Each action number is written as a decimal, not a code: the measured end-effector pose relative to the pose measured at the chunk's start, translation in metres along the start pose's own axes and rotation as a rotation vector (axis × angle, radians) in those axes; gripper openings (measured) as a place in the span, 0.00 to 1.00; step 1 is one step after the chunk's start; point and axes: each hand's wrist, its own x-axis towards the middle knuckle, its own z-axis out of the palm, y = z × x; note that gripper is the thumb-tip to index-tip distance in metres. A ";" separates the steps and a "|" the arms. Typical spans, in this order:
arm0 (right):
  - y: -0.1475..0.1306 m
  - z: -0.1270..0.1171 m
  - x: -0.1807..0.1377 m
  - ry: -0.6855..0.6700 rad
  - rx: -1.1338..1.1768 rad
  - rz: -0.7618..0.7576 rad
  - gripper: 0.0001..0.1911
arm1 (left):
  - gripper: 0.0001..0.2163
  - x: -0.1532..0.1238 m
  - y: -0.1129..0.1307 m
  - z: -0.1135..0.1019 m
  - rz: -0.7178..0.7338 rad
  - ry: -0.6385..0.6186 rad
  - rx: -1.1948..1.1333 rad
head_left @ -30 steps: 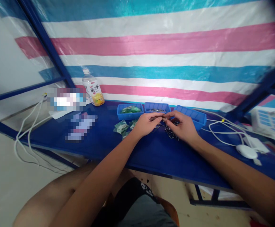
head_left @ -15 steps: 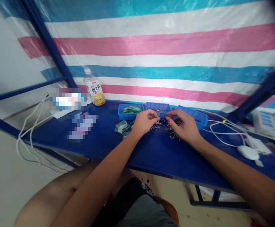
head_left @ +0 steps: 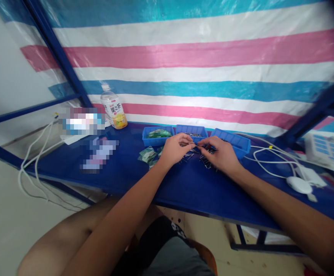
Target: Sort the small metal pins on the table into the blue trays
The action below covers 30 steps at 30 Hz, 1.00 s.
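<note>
My left hand (head_left: 176, 149) is closed in a pinch above the table. My right hand (head_left: 223, 153) pinches opposite it, and their fingertips almost meet. Something small and thin shows between the fingertips, too fine to name. Beneath and between the hands lie loose thin metal pins (head_left: 206, 161), partly hidden by my right hand. Behind them stands a blue bin (head_left: 192, 129) with more small metal pieces. The blue bin on the left (head_left: 146, 141) holds green packets (head_left: 159, 133), and more green packets (head_left: 148, 154) lie in front of it.
A third blue bin (head_left: 243, 145) sits behind my right hand. On the blue table (head_left: 121, 168), a drink bottle (head_left: 115, 109) stands at the back left. White cables and an adapter (head_left: 299, 185) lie to the right. Blue frame posts (head_left: 60, 53) flank a striped sheet (head_left: 184, 53).
My right hand has moved slightly left and its fingertips have closed in toward those of my left hand. The left hand's pinch has tightened; the view has shifted slightly.
</note>
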 end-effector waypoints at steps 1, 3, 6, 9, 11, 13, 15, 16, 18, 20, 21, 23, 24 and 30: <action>0.000 0.001 0.000 -0.008 0.016 0.026 0.05 | 0.09 0.000 0.000 0.000 -0.006 -0.009 -0.028; -0.002 0.001 -0.001 -0.026 0.059 0.084 0.06 | 0.10 -0.001 0.000 0.002 -0.021 -0.046 -0.089; -0.007 0.002 -0.001 -0.047 0.125 0.145 0.10 | 0.16 -0.001 0.000 0.004 -0.033 -0.101 -0.173; -0.012 0.001 0.000 -0.060 0.179 0.167 0.19 | 0.23 0.000 0.001 0.004 -0.027 -0.110 -0.191; -0.014 0.000 0.001 -0.067 0.195 0.172 0.26 | 0.24 -0.001 0.002 0.004 -0.011 -0.102 -0.164; -0.013 -0.001 0.001 -0.051 0.188 0.176 0.26 | 0.22 -0.002 0.003 0.003 0.008 -0.102 -0.112; -0.010 -0.002 0.001 -0.018 0.165 0.188 0.19 | 0.18 -0.004 0.003 0.002 0.013 -0.123 -0.045; -0.008 -0.002 0.000 -0.002 0.149 0.195 0.15 | 0.17 -0.004 0.003 0.002 0.010 -0.145 -0.018; -0.005 -0.001 0.000 0.016 0.116 0.203 0.09 | 0.17 -0.006 0.002 0.003 0.011 -0.193 0.016; -0.004 0.000 -0.001 0.016 0.101 0.199 0.07 | 0.17 -0.006 0.000 0.005 0.033 -0.213 0.025; -0.003 0.000 -0.001 0.013 0.105 0.197 0.07 | 0.16 -0.006 -0.001 0.005 0.049 -0.198 0.030; -0.004 0.002 -0.001 0.002 0.133 0.189 0.08 | 0.15 -0.005 -0.001 0.005 0.084 -0.173 0.054; -0.004 0.002 -0.001 -0.008 0.150 0.180 0.08 | 0.14 -0.005 -0.001 0.004 0.100 -0.159 0.069; -0.001 0.006 -0.002 -0.060 0.235 0.204 0.12 | 0.07 0.000 -0.003 0.001 0.095 -0.104 0.041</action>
